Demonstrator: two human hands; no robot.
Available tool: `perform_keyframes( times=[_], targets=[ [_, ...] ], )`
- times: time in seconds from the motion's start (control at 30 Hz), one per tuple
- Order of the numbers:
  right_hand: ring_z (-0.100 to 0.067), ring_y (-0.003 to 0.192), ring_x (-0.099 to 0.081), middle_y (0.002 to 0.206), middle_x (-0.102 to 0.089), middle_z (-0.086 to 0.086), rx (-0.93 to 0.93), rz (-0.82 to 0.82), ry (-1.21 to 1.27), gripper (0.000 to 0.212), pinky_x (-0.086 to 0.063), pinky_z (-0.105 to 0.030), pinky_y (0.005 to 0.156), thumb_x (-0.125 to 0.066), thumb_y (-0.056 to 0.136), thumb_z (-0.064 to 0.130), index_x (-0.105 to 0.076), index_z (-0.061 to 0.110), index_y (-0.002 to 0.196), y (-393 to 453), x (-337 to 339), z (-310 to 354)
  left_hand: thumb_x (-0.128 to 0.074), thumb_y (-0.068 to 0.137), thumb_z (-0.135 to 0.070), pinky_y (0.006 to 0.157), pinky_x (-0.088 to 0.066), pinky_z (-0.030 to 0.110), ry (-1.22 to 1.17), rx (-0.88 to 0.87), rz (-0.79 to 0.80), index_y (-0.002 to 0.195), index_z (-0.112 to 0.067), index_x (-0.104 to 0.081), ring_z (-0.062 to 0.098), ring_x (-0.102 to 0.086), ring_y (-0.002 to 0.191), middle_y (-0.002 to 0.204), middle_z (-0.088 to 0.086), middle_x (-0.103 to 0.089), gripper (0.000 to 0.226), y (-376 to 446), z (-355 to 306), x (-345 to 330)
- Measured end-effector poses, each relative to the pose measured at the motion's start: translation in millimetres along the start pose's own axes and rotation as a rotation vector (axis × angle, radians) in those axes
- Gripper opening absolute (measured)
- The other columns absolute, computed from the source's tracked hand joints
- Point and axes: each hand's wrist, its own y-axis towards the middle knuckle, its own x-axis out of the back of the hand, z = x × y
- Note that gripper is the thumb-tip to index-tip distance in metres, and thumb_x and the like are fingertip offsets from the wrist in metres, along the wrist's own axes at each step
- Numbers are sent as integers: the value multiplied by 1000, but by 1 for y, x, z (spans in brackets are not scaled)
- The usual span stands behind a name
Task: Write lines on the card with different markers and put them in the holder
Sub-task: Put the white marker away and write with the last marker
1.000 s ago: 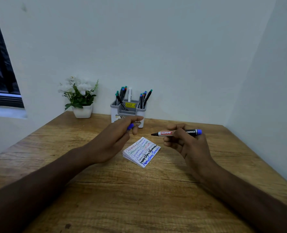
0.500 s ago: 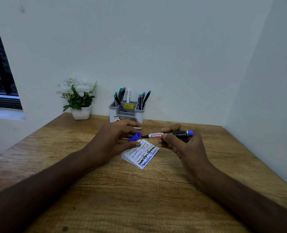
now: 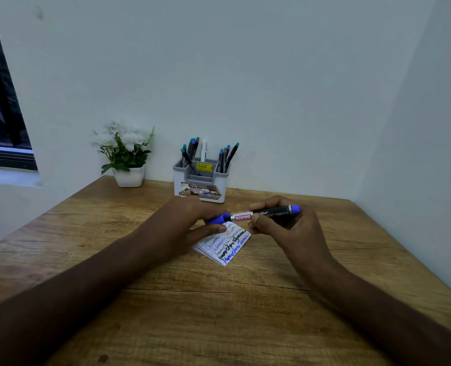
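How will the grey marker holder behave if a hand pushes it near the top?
The holder probably slides or tips easily: it looks like thin plastic. Its markers lean and stand well above the rim, so they may rattle or shift.

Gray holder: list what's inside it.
The gray holder contains dark markers with teal, blue and red caps, plus one white marker. Its walls hide their lower ends, so no exact count.

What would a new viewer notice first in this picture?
At the centre, the left hand holds a blue cap at the tip of the black blue-ended marker in the right hand. Below lies a white card stack; behind stands a grey marker holder.
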Motion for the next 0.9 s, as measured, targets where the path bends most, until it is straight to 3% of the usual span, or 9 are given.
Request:
perform_keyframes(
  times=[0.17, 0.37, 0.53, 0.67, 0.8, 0.9],
  targets=[
    [-22, 87, -81, 92, -84, -7, -15, 37, -1, 12, -67, -38, 83, -80, 91, 12, -81, 12, 103, -1, -3, -3, -33, 97, -62, 73, -50, 36, 73, -26, 71, 121, -32, -69, 8, -56, 91, 103, -10, -69, 52, 1, -2, 0],
    [-26, 83, -82, 86, -83, -12, -80, -24, 117, 18, -67, -42, 85, -78, 93, 21, -80, 5, 99, -3, -7, -4, -51, 104, -41, 65, -35, 31, 48, -32, 6, 97, -23, -65, 8, -43, 79, 88, -3, -63, 24, 5, -14, -7],
    [-29, 83, -81, 87, -83, -13, -59, 36, 107, 19, -66, -45, 86, -77, 91, 22, -80, 6, 101, 0, -6, -1, -43, 102, -48, 63, -36, 25, -18, -71, -24, 94, -22, -68, 5, -49, 74, 83, -9, -66, 37, 3, -12, -7],
    [-28, 83, -81, 90, -83, -12, -39, 52, 86, 14, -67, -44, 83, -76, 94, 17, -80, 5, 100, 1, -5, -2, -55, 104, -40, 61, -37, 21, -63, -87, -30, 89, -26, -69, 5, -53, 72, 79, -11, -65, 24, 2, -13, -6],
    [-19, 73, -81, 81, -83, -4, 39, -19, -3, 13, -65, -29, 70, -78, 94, 20, -80, 8, 94, 3, -7, 4, -56, 104, -44, 59, -37, 22, -148, -29, -58, 87, -29, -71, 7, -59, 71, 72, -15, -63, 27, 10, -29, -5],
    [-11, 66, -78, 72, -81, 3, 144, -74, -145, 9, -60, -21, 63, -81, 92, 25, -81, 16, 91, 4, -7, 11, -47, 105, -48, 71, -38, 18, -72, -59, -130, 105, -37, -69, -1, -51, 88, 91, -25, -57, 24, 19, -45, -6]
  ],
)
